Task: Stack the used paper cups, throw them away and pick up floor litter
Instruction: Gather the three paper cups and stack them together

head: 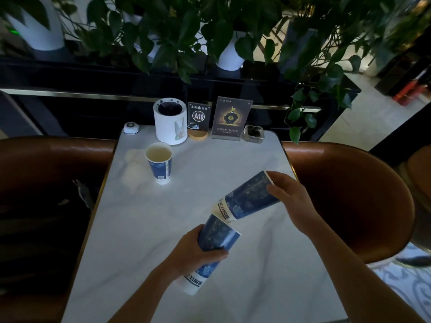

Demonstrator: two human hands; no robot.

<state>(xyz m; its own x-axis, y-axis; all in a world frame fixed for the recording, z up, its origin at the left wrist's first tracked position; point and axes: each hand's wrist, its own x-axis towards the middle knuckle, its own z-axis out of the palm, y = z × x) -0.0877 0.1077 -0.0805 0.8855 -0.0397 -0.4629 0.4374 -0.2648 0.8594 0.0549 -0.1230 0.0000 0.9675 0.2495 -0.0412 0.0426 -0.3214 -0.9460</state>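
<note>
Two blue-and-white paper cups hang tilted above the white marble table [163,229]. My left hand [198,251] grips the lower cup [215,236], whose mouth points up and to the right. My right hand [292,199] holds the upper cup [247,199] near its rim, and that cup's white base sits at the mouth of the lower cup. A third blue paper cup [159,163] stands upright and alone at the far left of the table, its inside pale.
Along the table's back edge stand a white cylindrical holder [170,122], an A10 sign [198,118], a menu stand [231,117], a glass ashtray [253,134] and a small white call button [131,127]. Brown leather chairs [349,194] flank the table. Potted plants [231,54] line the ledge behind.
</note>
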